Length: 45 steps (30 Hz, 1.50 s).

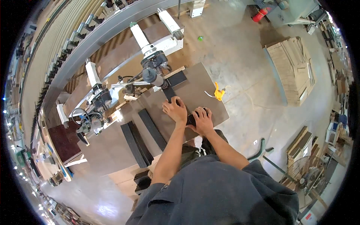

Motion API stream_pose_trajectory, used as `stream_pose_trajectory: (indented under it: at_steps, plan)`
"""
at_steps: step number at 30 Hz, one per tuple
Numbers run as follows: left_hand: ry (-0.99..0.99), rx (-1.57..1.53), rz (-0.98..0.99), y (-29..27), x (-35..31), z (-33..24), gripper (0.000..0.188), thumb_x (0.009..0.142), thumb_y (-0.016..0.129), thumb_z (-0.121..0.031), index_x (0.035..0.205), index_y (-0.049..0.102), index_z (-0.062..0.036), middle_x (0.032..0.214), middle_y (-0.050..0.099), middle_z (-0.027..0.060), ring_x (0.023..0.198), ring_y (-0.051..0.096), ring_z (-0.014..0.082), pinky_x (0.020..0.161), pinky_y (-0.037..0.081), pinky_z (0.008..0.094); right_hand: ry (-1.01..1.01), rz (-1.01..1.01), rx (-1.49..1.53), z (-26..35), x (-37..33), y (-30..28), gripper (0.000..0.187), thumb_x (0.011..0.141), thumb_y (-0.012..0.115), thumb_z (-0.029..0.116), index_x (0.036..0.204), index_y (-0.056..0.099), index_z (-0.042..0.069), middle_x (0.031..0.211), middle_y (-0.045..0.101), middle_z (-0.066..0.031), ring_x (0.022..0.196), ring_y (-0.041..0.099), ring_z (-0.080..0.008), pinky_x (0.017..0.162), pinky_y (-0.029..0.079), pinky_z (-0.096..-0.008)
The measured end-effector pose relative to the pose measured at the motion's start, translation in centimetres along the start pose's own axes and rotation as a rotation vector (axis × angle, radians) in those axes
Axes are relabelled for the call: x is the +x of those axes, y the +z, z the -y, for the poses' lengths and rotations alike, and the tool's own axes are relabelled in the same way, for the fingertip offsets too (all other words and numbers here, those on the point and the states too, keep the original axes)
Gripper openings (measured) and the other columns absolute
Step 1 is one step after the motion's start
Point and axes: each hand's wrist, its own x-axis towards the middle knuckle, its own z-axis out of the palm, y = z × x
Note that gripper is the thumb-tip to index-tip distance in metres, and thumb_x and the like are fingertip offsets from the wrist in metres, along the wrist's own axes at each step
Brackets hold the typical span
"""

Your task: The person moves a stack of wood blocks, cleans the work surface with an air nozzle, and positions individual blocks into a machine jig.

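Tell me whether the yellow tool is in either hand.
No, the yellow tool is at the edge of the table, apart from the left hand and right hand.

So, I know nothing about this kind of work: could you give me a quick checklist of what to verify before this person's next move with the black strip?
1. Left hand has hold of the black strip: ok.
2. Right hand has hold of its black piece: ok, though whether this is the same strip's near end, I cannot tell.
3. Fingers apart from the grey machine cylinder: ok, the strip shows between them.
4. Strip's far end properly placed: cannot tell, the cylinder hides it.
5. Machine stopped: cannot tell from a still picture.
6. Yellow tool apart from the strip: ok, it is at the board's right edge.
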Motion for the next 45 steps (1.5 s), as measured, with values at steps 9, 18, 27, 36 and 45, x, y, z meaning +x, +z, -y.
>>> stream_pose_trajectory:
  at_steps: [9,18,27,36,45]
  plan:
    - [0.059,0.035,-0.042,0.1,0.5,-0.2,0.008,0.105,0.081,-0.022,0.110,0.074,-0.0235,0.118,0.057,0.0175,0.115,0.058,0.0416,0.095,0.046,0.0570,0.025,0.009,0.036,-0.4,0.0,-0.4,0.088,0.093,0.083,0.071,0.154,0.062,0.011,0.158,0.058,-0.0125,0.160,0.046,-0.0345,0.136,0.026,-0.0654]
    - [0.105,-0.100,0.113,-1.5,1.7,2.4,0.038,0.111,0.079,-0.038,0.139,0.071,-0.0143,0.131,0.065,0.0212,0.125,0.059,0.0460,0.104,0.049,0.0650,0.039,0.033,0.109,-0.9,0.5,-1.3,0.090,0.092,0.082,0.073,0.153,0.063,0.010,0.158,0.059,-0.0132,0.159,0.047,-0.0350,0.136,0.027,-0.0633]
    - [1.209,0.173,0.633,-8.9,7.9,4.9,0.066,0.085,0.080,-0.010,0.149,0.070,-0.0180,0.154,0.065,0.0108,0.154,0.056,0.0358,0.130,0.046,0.0502,0.017,-0.061,0.233,-1.4,-1.0,-1.2,0.100,0.083,0.084,0.081,0.150,0.065,0.009,0.152,0.061,-0.0135,0.153,0.050,-0.0361,0.134,0.030,-0.0623]
    - [1.482,0.290,0.798,-6.2,12.1,2.8,0.037,0.098,0.070,-0.016,0.136,0.071,-0.0169,0.139,0.070,0.0090,0.145,0.063,0.0325,0.127,0.049,0.0432,0.022,0.044,0.213,-1.9,-1.2,-0.9,0.121,0.081,0.083,0.087,0.171,0.049,0.014,0.166,0.053,-0.0173,0.164,0.042,-0.0370,0.140,0.020,-0.0619]
    - [1.372,0.239,0.909,-6.2,12.7,2.6,0.032,0.098,0.069,-0.011,0.128,0.074,-0.0212,0.131,0.069,0.0056,0.137,0.066,0.0326,0.120,0.055,0.0444,-0.007,0.038,0.222,-2.1,-1.2,-0.5,0.128,0.078,0.084,0.089,0.174,0.043,0.016,0.169,0.050,-0.0162,0.164,0.041,-0.0367,0.140,0.021,-0.0630]
